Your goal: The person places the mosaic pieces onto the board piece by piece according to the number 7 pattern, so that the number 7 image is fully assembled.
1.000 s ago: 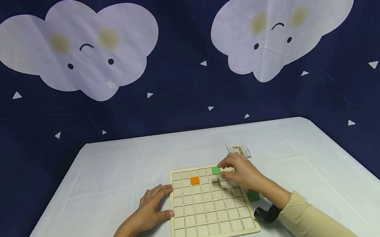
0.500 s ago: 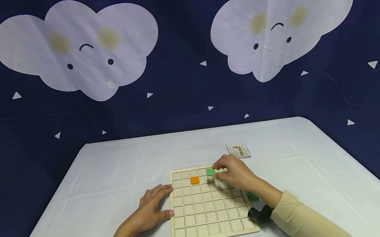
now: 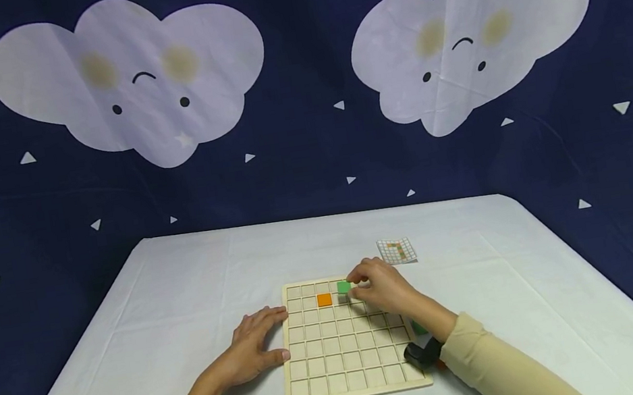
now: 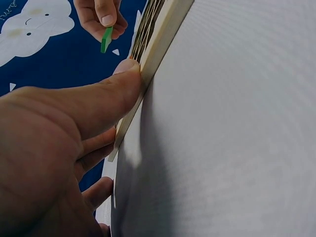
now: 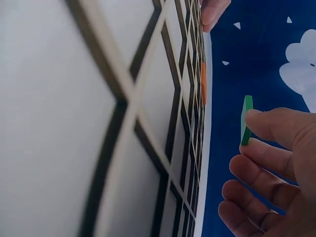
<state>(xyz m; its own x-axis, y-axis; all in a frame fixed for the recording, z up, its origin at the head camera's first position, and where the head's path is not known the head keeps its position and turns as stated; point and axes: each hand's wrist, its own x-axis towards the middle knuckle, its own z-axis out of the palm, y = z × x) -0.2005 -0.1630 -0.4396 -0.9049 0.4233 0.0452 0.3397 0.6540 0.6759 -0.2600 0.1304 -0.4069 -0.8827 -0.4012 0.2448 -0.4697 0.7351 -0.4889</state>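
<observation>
My right hand (image 3: 388,288) pinches a thin green square tile (image 3: 344,287) between thumb and fingertip. The tile is raised over the far part of a wooden grid board (image 3: 350,362), and the right wrist view shows a gap between tile (image 5: 245,120) and board. An orange square tile (image 3: 324,300) sits in a grid cell in the second row from the far edge, to the left of the green one. My left hand (image 3: 253,347) rests at the board's left edge, its thumb (image 4: 111,96) and fingertips touching the rim.
A small card (image 3: 396,251) printed with a coloured grid pattern lies behind the board on the white-covered table (image 3: 182,286). Beside the board's right edge, a green piece (image 3: 419,327) and an orange piece (image 3: 441,364) are partly hidden by my right forearm and wrist camera.
My right hand has carried the green tile leftward above the board's far rows, closer to the orange tile. The left hand and the board have stayed in place.
</observation>
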